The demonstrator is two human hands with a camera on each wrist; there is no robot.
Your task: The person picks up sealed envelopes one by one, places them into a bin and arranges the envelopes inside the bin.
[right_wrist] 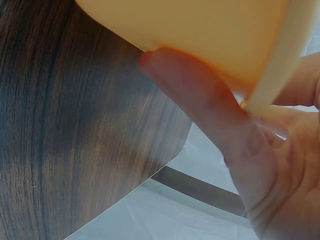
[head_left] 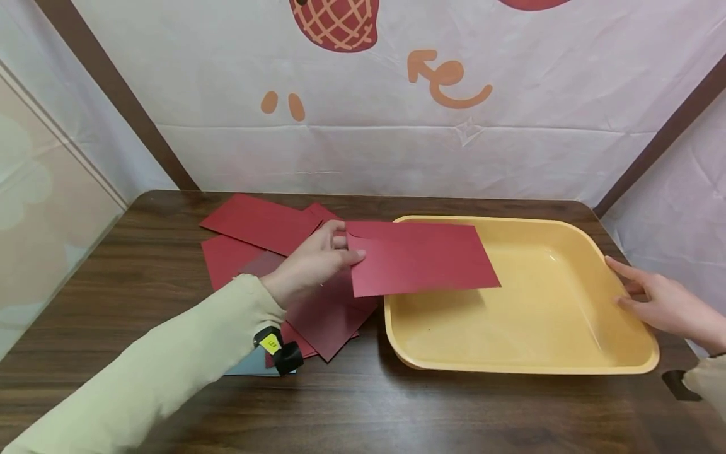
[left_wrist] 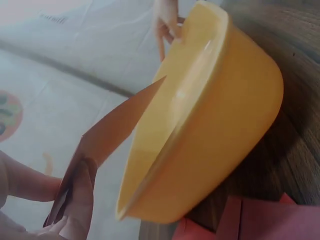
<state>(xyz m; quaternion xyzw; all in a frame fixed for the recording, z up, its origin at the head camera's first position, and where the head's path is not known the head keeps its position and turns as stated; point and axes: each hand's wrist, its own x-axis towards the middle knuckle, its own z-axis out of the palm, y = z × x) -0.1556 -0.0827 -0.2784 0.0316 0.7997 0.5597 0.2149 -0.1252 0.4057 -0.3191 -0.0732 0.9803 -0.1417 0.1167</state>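
Red envelope: single envelope (head_left: 422, 260), held roughly flat above the left part of the tray; held end lies outboard of the left rim, free end over the interior; no contact with the tray is apparent
Left hand: thumb and fingers (head_left: 314, 258) closed in a pinch on the envelope's left end, one side each
Yellow tray: upright (head_left: 539, 315), no envelope lying in it
Right hand: partly closed (head_left: 660, 306), digits either side of the tray's right rim, gripping it
Red envelope pile: loose, overlapping stack (head_left: 331, 325) left of the tray, partly hidden by the left arm
Light-blue item: edge only (head_left: 258, 366), under the near side of the pile; type cannot be told
Table: dark wood-grain surface (head_left: 363, 413) beneath all parts
Step in hand (judged): transfer of one envelope from pile side to tray
Next move (judged): calls for advancing the held end past the left rim, lowering, then releasing, with the tray steadied
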